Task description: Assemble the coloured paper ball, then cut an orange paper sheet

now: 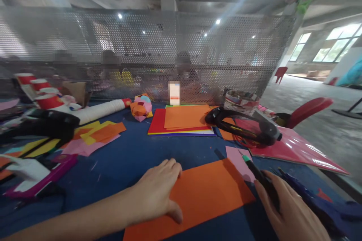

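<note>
An orange paper sheet [210, 186] lies slantwise on the blue table in front of me. My left hand [160, 188] rests on its left part, thumb apart from the fingers, holding nothing. Right of the sheet, my right hand [285, 205] is closed around a black pen-like tool [263, 180] with a teal collar and a thin pointed tip; its exact kind is unclear. The tool's tip points up and left, over a small pink paper piece [236, 158]. Whether the tip touches that paper, I cannot tell.
Stacked coloured sheets [185, 118] lie ahead, with a black headband-like device [246, 128] on their right. A glossy red folder [299, 145], paper scraps [98, 133], a purple power strip [45, 177] and a white roll [102, 111] surround the work area. Behind stands a perforated metal screen [141, 45].
</note>
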### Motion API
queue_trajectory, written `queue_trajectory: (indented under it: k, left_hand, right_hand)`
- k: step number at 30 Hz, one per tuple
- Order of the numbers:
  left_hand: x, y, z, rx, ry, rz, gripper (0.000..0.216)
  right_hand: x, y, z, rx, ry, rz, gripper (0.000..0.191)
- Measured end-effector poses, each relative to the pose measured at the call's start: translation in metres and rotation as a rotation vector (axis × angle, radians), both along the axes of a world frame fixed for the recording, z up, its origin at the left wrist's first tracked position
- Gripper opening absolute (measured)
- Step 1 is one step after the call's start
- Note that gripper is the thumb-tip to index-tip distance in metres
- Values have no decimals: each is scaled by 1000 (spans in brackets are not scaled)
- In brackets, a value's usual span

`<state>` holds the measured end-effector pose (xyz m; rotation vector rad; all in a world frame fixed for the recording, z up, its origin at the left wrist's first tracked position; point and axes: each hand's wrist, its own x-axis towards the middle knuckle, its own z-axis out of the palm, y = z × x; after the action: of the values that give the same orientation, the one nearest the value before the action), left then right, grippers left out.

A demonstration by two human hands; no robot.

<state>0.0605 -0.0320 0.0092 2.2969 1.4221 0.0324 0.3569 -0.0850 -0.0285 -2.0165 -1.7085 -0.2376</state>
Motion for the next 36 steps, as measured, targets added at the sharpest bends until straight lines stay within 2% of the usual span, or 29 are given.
queue_trajectory:
  k: [3,8,10,13,16,21,25,27,30,33,36]
  left_hand:
    - [0,0,1,17,-4,10,66]
    - [2,-1,3,-112,-38,43,72]
    - [2,-2,1,-113,-32,50,77]
    - [-2,-9,0,-91,-12,73,87]
    - [-14,-20,-2,-158,45,141,92]
    - [-51,-28,-13,-199,106,321,93]
    - [-62,-26,-11,-215,65,359,93]
    - [-60,-25,-4,-205,43,361,89]
    - [-57,-23,1,-165,1,316,68]
    - [-63,-20,-9,-85,-20,287,55]
    - [-76,-15,-22,57,-65,255,39]
  right_hand:
    - [7,2,-4,56,-110,21,58]
    - [11,0,-8,37,-349,-11,52]
    - [7,-2,-10,37,-416,-11,48]
    - [-6,-6,-13,43,-352,152,42]
    - [-20,-6,-16,32,-213,328,40]
    - [-22,0,-17,-37,-233,336,51]
    - [-14,9,-18,-126,-316,397,48]
    - [-13,12,-18,-126,-335,420,45]
    - [-16,13,-16,-97,-316,398,44]
    - [-24,11,-12,-17,-311,370,43]
    - [-33,12,-7,77,-359,415,41]
